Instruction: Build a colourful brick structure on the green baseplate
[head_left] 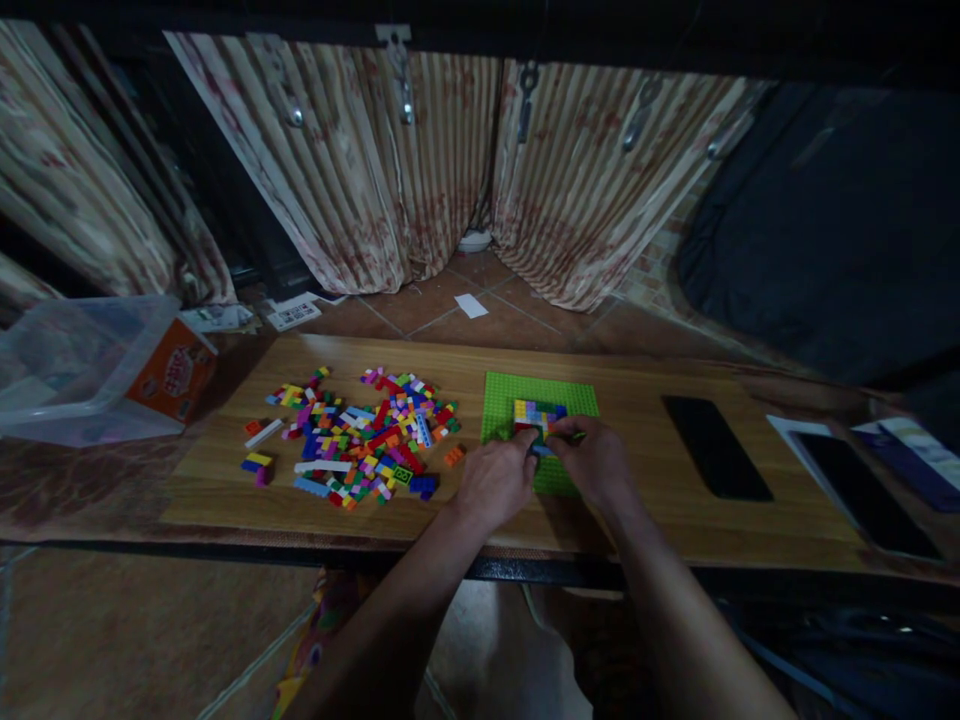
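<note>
A green studded baseplate (499,395) lies on the wooden board, bearing a low block of multicoloured toy bricks (540,411). My left hand (495,482) reaches in from the lower left, its fingers bent and closed at the near left side of the brick block. From the right comes my right hand (596,462), thumb and fingers pinched together at the block's near right side. A small dark piece with a yellowish edge (576,436) shows at the right fingers. My fingers cover the front of the block, so the exact grip of each hand is partly hidden.
A wide pile of loose toy bricks (375,430) spreads left of the baseplate. A clear plastic box (90,395) with an orange label stands at far left. To the right lie a black flat slab (716,447) and a dark phone-like device (862,490). Striped curtains (360,170) hang behind.
</note>
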